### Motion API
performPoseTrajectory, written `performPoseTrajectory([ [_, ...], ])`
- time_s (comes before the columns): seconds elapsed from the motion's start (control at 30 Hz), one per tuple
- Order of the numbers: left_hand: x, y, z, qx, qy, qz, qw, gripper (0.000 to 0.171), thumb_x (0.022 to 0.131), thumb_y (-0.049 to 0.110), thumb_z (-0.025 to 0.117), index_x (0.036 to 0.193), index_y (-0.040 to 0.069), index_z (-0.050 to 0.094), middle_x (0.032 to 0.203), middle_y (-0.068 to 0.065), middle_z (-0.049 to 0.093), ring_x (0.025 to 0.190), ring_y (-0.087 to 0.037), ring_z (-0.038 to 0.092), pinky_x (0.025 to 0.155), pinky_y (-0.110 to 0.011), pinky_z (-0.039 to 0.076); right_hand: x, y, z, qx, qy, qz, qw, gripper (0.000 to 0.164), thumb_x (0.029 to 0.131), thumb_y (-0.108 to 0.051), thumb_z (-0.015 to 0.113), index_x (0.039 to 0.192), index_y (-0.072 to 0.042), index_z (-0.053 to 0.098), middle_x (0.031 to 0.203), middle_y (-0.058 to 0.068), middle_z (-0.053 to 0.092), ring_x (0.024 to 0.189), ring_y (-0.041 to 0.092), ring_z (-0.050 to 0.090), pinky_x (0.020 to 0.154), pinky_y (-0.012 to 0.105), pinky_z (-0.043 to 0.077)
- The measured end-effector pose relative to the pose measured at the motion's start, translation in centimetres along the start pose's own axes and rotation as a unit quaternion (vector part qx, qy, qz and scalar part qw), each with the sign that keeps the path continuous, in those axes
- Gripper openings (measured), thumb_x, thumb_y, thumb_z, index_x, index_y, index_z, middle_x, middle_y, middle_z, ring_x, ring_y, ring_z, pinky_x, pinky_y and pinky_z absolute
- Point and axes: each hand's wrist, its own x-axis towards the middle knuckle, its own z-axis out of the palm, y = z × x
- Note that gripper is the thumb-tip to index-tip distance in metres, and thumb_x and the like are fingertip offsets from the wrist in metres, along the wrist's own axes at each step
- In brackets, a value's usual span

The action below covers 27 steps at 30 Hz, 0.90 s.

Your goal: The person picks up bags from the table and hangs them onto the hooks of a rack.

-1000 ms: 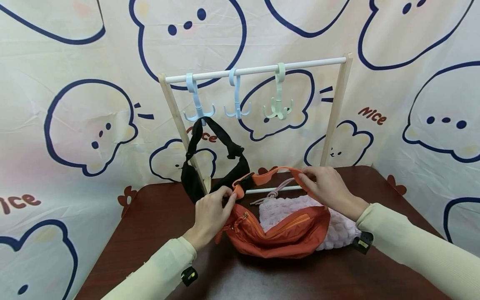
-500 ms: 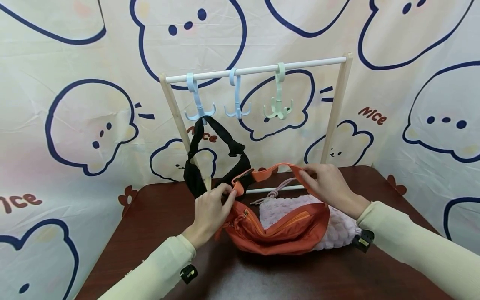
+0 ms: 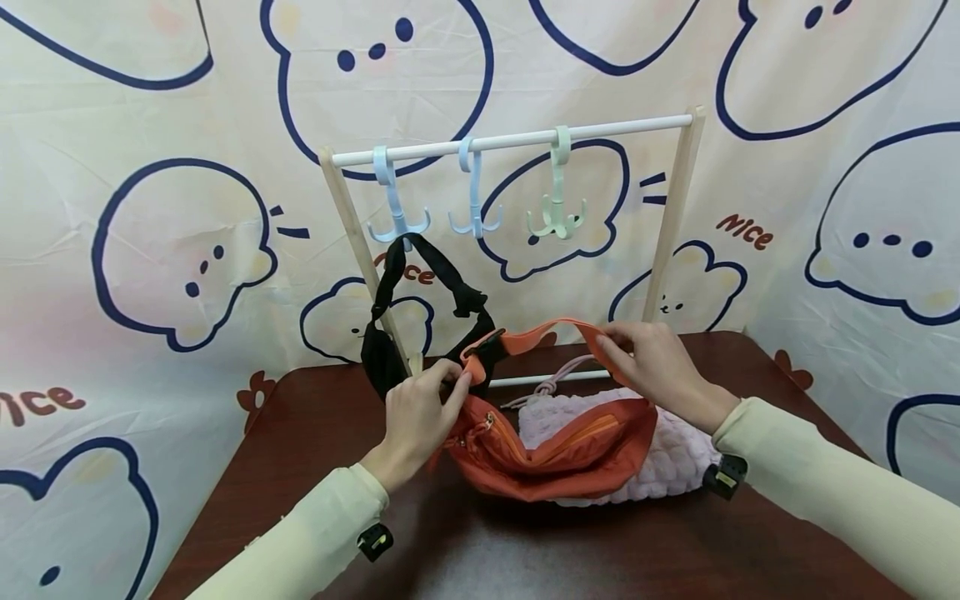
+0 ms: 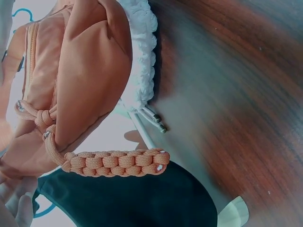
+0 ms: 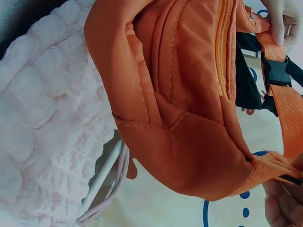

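Observation:
An orange waist bag (image 3: 555, 471) hangs by its strap between my two hands, low over the table. My left hand (image 3: 420, 417) pinches the strap at the bag's left end, close to a black buckle (image 3: 489, 348). At the other end my right hand (image 3: 663, 371) holds the strap between thumb and fingers. The strap (image 3: 551, 327) arches up between the hands, and the buckle looks fastened. In the left wrist view a braided orange zipper pull (image 4: 118, 163) dangles from the bag. The right wrist view shows the bag's right end (image 5: 199, 156) and its zipper.
Behind the bag, a pale pink fluffy drawstring bag (image 3: 678, 458) lies on the brown table (image 3: 570, 550). A rack with a white bar (image 3: 622, 127) carries two blue hooks (image 3: 474, 196) and a green one (image 3: 557, 187). A black bag (image 3: 382, 358) hangs from the left hook.
Both hands have lifted the orange waist bag a little, showing more of the pink bag's lower edge. The strap arches slightly higher, and the left hand has shifted slightly left.

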Motion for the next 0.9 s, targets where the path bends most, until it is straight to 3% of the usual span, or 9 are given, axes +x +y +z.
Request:
performPoseTrajectory([
  [0.53, 1.0, 0.0, -0.7, 0.007, 0.024, 0.01, 0.9996, 0.009, 0.095, 0.022, 0.071, 0.089, 0.015, 0.069, 0.073, 0.001, 0.071, 0.048, -0.007, 0.042, 0.048, -0.025, 0.032, 0.4, -0.3, -0.1, 0.012, 0.001, 0.011, 1.0, 0.014, 0.098, -0.01, 0.065, 0.105, -0.002, 0.075, 0.089, 0.013, 0.078, 0.077, 0.023, 0.074, 0.066, 0.041, 0.06],
  [0.9, 1.6, 0.1, -1.2, -0.001, 0.027, 0.01, 0.9996, 0.009, 0.096, 0.021, 0.07, 0.091, 0.014, 0.069, 0.074, -0.001, 0.073, 0.055, -0.012, 0.06, 0.05, -0.026, 0.039, 0.8, -0.6, -0.1, 0.005, 0.018, -0.007, 1.0, 0.013, 0.098, -0.01, 0.066, 0.103, -0.002, 0.076, 0.087, 0.012, 0.077, 0.075, 0.022, 0.073, 0.066, 0.04, 0.059],
])
